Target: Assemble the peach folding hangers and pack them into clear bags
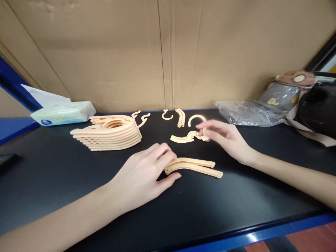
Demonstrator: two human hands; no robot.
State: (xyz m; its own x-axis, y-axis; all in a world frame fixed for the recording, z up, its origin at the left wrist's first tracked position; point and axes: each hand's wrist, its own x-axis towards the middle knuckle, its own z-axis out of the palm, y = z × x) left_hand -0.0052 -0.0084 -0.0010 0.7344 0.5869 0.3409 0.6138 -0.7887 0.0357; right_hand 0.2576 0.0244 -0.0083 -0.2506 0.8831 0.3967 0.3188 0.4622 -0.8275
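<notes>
- Left hand (147,171): fingers bent over left end of two cream strips (194,166); thumb apart, just beside. Whether gripped: cannot tell.
- Right hand (227,138): fingertips at right end of curled piece (193,133); clamped or merely touching, cannot tell.
- Black tabletop (204,206) between strips and blue front edge (252,235); cardboard (118,52) behind.
- Strips smooth, slightly curved, fanned rightward.
</notes>
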